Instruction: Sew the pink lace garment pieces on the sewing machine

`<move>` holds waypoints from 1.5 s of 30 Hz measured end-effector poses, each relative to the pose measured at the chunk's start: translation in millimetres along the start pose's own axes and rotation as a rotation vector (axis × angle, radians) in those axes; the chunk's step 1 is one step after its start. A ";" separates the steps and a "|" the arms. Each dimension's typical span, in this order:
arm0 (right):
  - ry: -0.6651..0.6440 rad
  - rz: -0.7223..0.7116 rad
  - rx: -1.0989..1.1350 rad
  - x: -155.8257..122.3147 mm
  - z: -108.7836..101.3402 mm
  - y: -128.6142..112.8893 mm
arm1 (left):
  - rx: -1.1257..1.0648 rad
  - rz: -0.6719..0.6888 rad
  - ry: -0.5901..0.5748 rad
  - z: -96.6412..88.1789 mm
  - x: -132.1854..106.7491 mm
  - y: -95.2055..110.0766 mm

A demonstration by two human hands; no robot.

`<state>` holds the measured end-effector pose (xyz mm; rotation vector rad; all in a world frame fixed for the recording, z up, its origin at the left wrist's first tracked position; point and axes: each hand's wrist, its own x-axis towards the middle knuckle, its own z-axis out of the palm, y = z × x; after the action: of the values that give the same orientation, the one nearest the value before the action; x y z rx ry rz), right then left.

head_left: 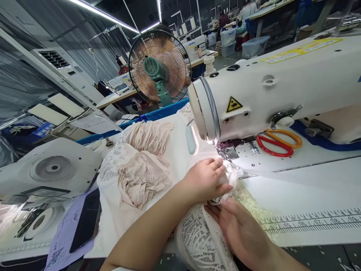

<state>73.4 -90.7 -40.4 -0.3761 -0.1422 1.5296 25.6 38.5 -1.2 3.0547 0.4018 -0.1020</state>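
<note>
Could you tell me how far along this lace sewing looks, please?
Seemingly done: bunched beige lace heaped left of the sewing machine. In hand: the left hand presses white lace at the presser foot, the right hand touching it. Left: the part hanging off the table edge, it seems.

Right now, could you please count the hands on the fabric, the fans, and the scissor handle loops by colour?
Left hand and right hand on white lace fabric: 2
Green round wire-caged fan: 1
Red plastic handle loop: 1
Orange plastic handle loop: 1
Total: 5
</note>
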 end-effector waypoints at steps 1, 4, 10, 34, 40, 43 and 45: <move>-0.003 -0.002 -0.002 -1.2 0.9 -0.9 | 0.004 0.012 -0.016 -1.8 -0.3 0.0; -0.076 0.097 -0.228 -13.2 2.9 -14.6 | 0.014 0.055 -0.080 -9.4 -2.9 2.7; -0.216 -0.259 -1.622 -25.0 -9.8 -86.7 | -0.015 0.234 -0.252 -23.3 -16.5 17.5; -0.472 -0.896 -2.435 -1.5 -61.4 -104.7 | 0.032 0.362 0.327 23.7 -19.3 4.9; -0.423 -0.961 -2.471 8.3 -52.2 -101.3 | 0.006 0.391 0.385 21.9 -10.7 -8.7; -0.393 -1.020 -2.492 10.6 -54.0 -98.7 | -0.005 0.409 0.406 21.1 -6.1 -15.7; -0.380 -1.030 -2.502 10.8 -56.8 -97.6 | -0.014 0.422 0.411 21.0 -2.9 -20.8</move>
<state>184.5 -88.3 -63.2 -1.5018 -2.1599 -0.4234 16.2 56.4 -22.9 3.0535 -0.2332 0.5470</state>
